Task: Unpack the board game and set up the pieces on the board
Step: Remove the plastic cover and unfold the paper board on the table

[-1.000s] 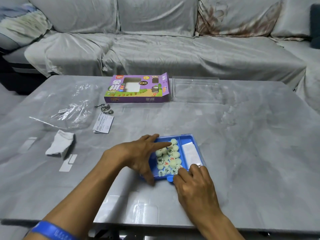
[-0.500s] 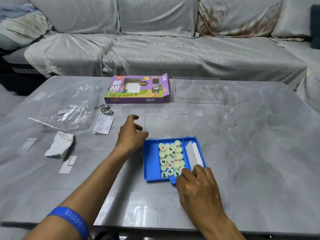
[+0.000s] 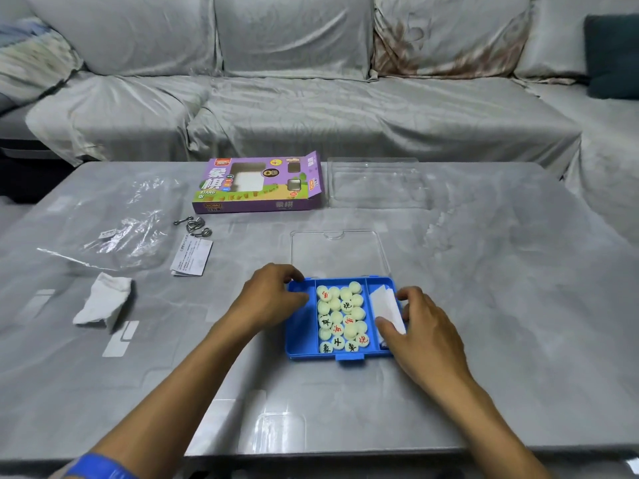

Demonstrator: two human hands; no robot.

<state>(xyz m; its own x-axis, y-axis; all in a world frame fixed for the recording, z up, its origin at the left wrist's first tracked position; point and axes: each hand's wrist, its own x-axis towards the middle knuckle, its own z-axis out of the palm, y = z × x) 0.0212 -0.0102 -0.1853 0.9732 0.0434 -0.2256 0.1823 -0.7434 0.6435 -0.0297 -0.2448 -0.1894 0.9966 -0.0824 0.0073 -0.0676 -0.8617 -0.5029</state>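
The blue case [image 3: 300, 335] lies near the bench [image 3: 501, 340] front edge, its long axis running left to right, clear lid [image 3: 337, 252] flat behind. The left hand [image 3: 268, 299], back from its reach half a second ago, grips the case's left wall; the right hand [image 3: 420, 328] pinches the folded paper [image 3: 385, 300] (right compartment). Round pieces [image 3: 340, 318] fill the middle compartment. Farther off lies the purple box [image 3: 257, 184].

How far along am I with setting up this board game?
Done: the blue case is out of the purple box, its clear lid open. In hand: left hand and right hand grip its sides. Left: unfold the white sheet, place the pieces.
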